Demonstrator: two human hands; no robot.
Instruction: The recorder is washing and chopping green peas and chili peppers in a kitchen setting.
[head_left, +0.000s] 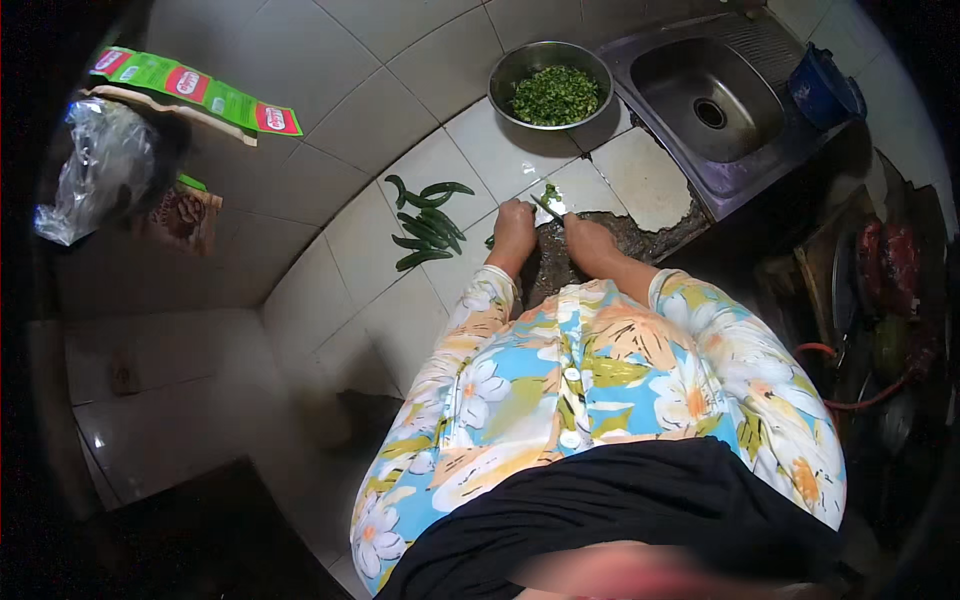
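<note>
My right hand (589, 238) is closed around the handle of a small knife (547, 209), whose blade points up and left towards my other hand. My left hand (516, 226) has its fingers curled down at the blade's tip; what lies under them is hidden. Cut green pieces (551, 196) lie on the white tiles just beyond the blade. Part of a green chili (490, 242) shows beside my left wrist. Further left, several whole dark green chilies (430, 229) lie in a loose group. A steel bowl (497, 100) behind holds finely chopped greens (556, 96).
A steel sink (705, 97) is set into the counter at the right, with a blue container (825, 90) at its far edge. Broken tile edges (675, 236) border the counter front. Green packets (196, 90) and a clear plastic bag (105, 165) hang at the left wall.
</note>
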